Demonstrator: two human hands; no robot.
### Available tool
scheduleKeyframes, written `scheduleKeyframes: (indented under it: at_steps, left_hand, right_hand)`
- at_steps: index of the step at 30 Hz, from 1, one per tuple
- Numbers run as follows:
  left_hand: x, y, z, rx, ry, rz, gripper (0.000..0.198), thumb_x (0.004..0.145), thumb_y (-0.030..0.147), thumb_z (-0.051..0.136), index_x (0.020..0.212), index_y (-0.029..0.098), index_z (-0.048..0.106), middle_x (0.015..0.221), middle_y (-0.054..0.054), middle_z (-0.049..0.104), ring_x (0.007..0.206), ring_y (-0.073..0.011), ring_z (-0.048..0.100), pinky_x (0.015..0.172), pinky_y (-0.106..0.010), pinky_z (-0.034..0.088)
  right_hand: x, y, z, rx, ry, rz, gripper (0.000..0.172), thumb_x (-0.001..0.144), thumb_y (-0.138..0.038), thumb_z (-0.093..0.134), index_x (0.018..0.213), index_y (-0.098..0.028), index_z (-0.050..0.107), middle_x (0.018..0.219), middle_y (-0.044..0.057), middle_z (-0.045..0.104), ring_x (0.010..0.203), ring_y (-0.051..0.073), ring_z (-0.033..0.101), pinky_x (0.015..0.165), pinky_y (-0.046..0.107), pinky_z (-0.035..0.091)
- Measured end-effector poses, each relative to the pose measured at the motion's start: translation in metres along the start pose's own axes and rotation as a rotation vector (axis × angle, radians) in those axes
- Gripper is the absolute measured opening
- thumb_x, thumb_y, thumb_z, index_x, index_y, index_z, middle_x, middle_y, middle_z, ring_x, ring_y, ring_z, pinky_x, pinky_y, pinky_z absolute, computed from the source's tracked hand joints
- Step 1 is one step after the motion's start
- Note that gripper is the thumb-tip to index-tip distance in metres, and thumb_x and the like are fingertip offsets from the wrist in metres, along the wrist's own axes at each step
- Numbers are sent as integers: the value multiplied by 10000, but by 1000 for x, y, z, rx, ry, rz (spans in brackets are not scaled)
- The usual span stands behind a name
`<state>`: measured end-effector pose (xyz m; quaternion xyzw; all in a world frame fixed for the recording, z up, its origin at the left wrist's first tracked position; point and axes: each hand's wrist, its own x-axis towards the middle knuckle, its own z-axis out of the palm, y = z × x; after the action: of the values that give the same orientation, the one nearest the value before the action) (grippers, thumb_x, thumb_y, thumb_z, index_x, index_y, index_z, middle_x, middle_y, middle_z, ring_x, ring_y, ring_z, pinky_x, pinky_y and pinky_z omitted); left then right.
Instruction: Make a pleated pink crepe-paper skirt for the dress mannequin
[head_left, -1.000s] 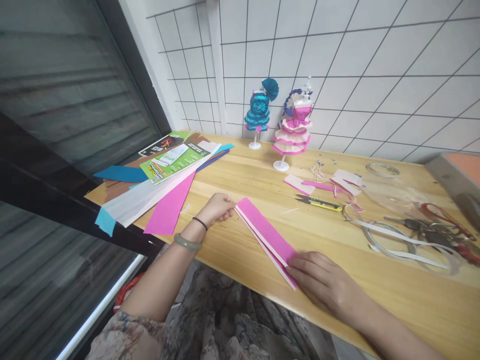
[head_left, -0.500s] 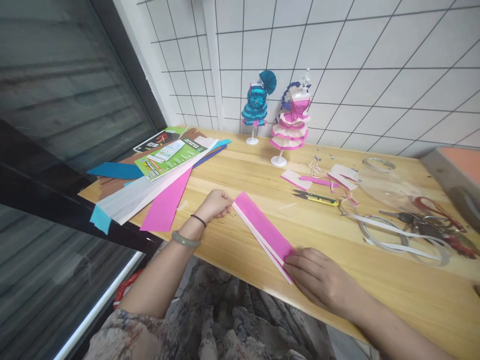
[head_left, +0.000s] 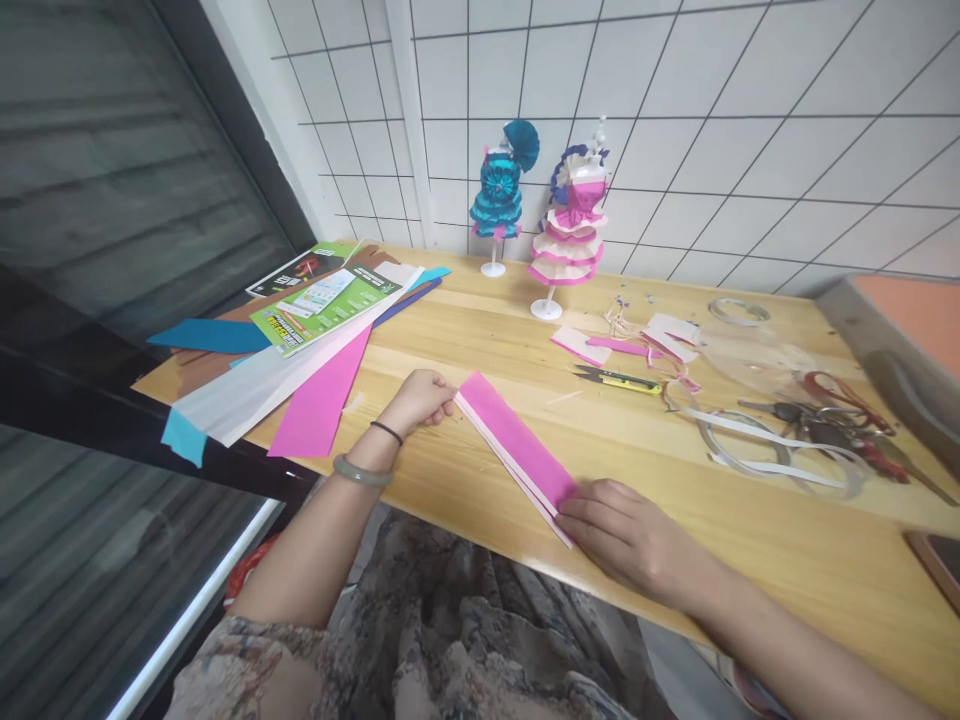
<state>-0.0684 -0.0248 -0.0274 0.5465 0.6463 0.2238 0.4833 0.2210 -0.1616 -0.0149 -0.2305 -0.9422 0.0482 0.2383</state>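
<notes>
At back, before tiled wall (head_left: 690, 200): teal dress figure (head_left: 498, 195) and pink-and-white dress figure (head_left: 571, 235), both upright on white stands. To left on wooden table (head_left: 420, 490), overlapping papers, green booklet (head_left: 326, 305) on top, pink sheet (head_left: 319, 400) underneath. Beyond folded pink strip (head_left: 517, 440), yellow-handled snips (head_left: 622, 382), then paper scraps (head_left: 577, 347). Farther right, keys (head_left: 825, 435) beside looped white strips.

Pinches far corner of folded pink strip with left hand (head_left: 424, 398), fingers curled, dark band and bangle on forearm. Lays right hand (head_left: 622, 535) palm down at near end, fingers over pink edge; cannot tell whether thumb grips from below. Runs slantwise between both hands, near table's front edge, pale-edged layers parting slightly toward near end.

At right edge, orange-topped grey box (head_left: 840, 300); cannot tell contents.
</notes>
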Motion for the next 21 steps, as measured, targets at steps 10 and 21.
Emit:
scheduleKeyframes:
  at_steps: [10, 21]
  left_hand:
    - [-3, 4, -1, -11, -6, -4, 218, 709, 253, 542, 523, 139, 530, 320, 18, 447, 288, -72, 380, 349, -198, 264]
    - [-5, 7, 1, -9, 3, -2, 212, 705, 220, 537, 512, 132, 530, 316, 19, 449, 288, -70, 389, 341, -189, 270]
  right_hand:
    - [0, -4, 1, -24, 9, -62, 261, 905, -112, 430, 1106, -102, 597, 942, 125, 674, 987, 211, 588, 828, 392, 489]
    - [2, -3, 1, 12, -14, -69, 242, 907, -108, 413, 1035, -103, 618, 901, 122, 669, 937, 204, 595, 810, 389, 496]
